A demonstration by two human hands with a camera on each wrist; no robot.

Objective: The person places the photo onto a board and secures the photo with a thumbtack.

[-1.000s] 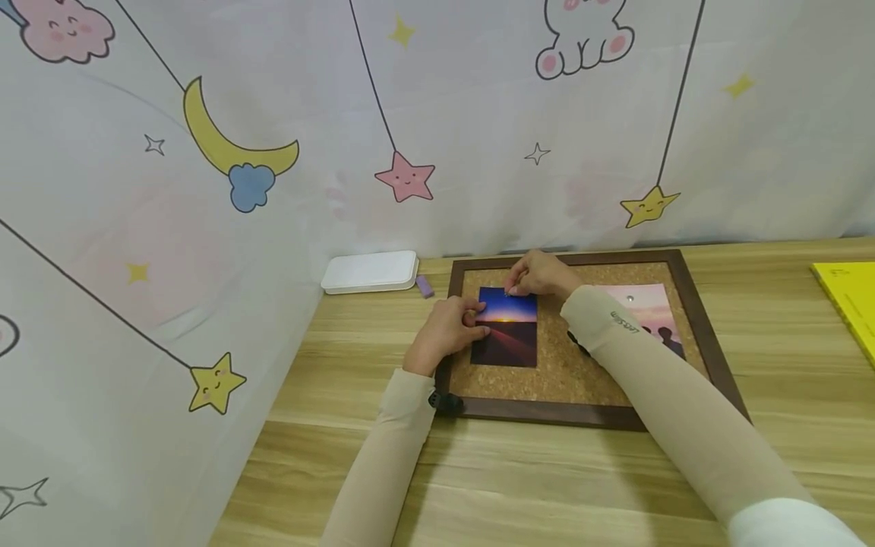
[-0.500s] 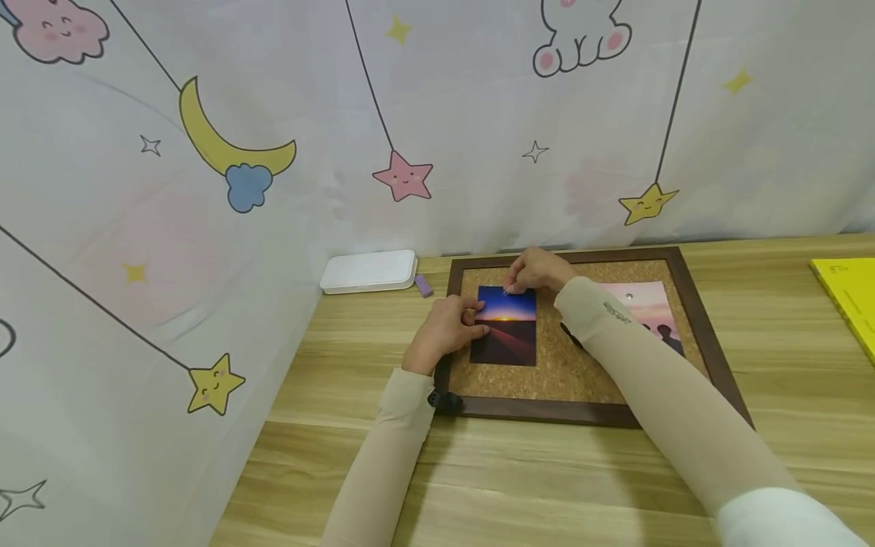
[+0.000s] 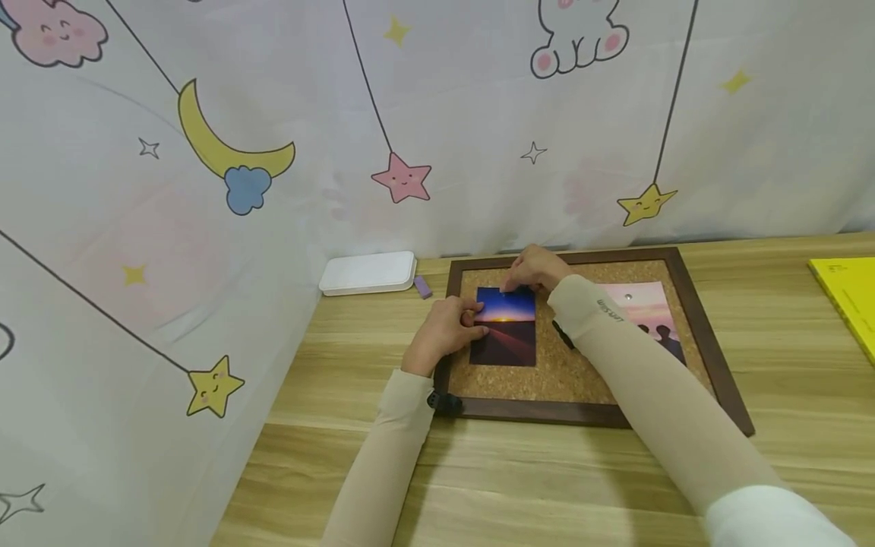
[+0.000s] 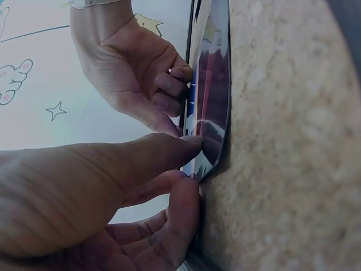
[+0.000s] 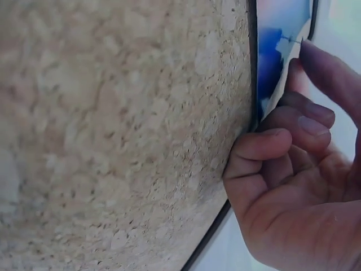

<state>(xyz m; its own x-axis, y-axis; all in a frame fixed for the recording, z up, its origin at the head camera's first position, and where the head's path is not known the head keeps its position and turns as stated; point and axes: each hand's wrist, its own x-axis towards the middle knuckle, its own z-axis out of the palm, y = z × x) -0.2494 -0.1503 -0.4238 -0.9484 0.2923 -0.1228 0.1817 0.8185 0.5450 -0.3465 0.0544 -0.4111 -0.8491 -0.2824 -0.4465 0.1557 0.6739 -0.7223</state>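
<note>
A sunset photo lies on the left part of a cork board with a dark wooden frame. My left hand holds the photo's left edge, its thumb and index finger spread on that side. The left wrist view shows the thumb on the glossy face of the curving photo. At the photo's top edge, my right hand pinches a thumbtack, whose thin needle shows against the blue print; its head is hidden by the fingertips. The right hand's other fingers are curled close beside the cork.
A pink photo with a silver tack is on the board's right side, partly covered by the right sleeve. Behind the board's left corner are a white case and a purple eraser-like block. A yellow book lies far right.
The right hand's fingertips have shifted slightly left at the photo's top edge, and the right forearm has moved a little left. The left hand and the photo stay in place.
</note>
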